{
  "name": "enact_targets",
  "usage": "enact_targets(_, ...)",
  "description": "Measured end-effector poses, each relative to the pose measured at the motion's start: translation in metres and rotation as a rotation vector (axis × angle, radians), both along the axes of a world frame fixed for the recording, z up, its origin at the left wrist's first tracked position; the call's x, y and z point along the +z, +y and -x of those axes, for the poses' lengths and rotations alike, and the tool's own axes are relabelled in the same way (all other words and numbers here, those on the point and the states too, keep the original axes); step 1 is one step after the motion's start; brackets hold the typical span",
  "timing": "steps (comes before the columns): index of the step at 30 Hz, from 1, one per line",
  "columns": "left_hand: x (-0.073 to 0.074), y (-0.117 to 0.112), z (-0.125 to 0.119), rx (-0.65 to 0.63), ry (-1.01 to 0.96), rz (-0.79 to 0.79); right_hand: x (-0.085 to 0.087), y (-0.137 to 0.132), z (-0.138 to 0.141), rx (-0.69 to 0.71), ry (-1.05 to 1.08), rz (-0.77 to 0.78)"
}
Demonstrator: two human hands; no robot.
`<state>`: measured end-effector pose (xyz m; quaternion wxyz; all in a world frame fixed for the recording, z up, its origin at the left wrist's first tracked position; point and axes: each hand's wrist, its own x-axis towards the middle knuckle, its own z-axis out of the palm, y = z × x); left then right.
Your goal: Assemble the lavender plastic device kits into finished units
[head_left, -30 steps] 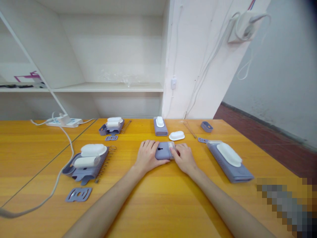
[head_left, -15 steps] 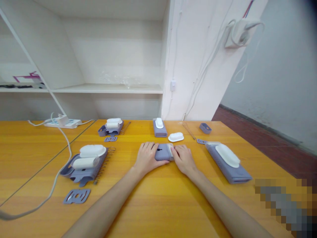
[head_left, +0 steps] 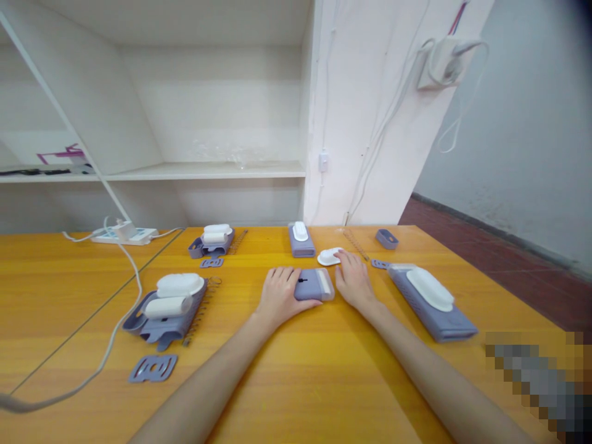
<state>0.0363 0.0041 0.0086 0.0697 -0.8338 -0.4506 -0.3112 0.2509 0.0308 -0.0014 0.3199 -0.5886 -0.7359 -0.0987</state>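
My left hand [head_left: 280, 295] is closed around a grey-purple plastic case [head_left: 308, 287] that lies on the table, thumb along its near side. A translucent end with a white part shows at the case's right. My right hand [head_left: 355, 280] is just right of the case, off it, with its fingers apart. Its fingertips reach the right end of a white oval cover [head_left: 329, 256] and seem to touch it; no grip on it shows. Behind stands another grey-purple case [head_left: 302, 246] with a white oval piece on top.
Left lie opened cases [head_left: 173, 320] with white rollers, springs [head_left: 201, 311] and flat slotted plates [head_left: 153, 368]. To the right are a long case [head_left: 435, 314], a ring-shaped part [head_left: 386, 238] and another plate [head_left: 380, 264]. A power strip [head_left: 124, 234] trails a cable [head_left: 123, 314].
My right hand has let go of the case's right end and moved up and right to the white oval cover. My left hand stays on the case. The view has shifted slightly.
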Motion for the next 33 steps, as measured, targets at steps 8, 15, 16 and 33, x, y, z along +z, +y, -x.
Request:
enact_targets(8, 0.000, -0.002, -0.002, -0.013, -0.011, -0.006, 0.001, 0.052, -0.009, 0.100, -0.107, 0.199)
enact_targets(15, -0.001, -0.001, -0.001, -0.014, -0.019, -0.012, 0.005, 0.042, -0.012, 0.069, -0.120, 0.261)
enact_targets(16, -0.001, -0.001, -0.001, -0.013, -0.020, -0.016, 0.002, 0.039, -0.012, 0.064, -0.105, 0.249)
enact_targets(33, -0.002, -0.004, -0.004, 0.131, -0.092, 0.028, -0.016, 0.030, -0.021, 0.058, 0.087, 0.137)
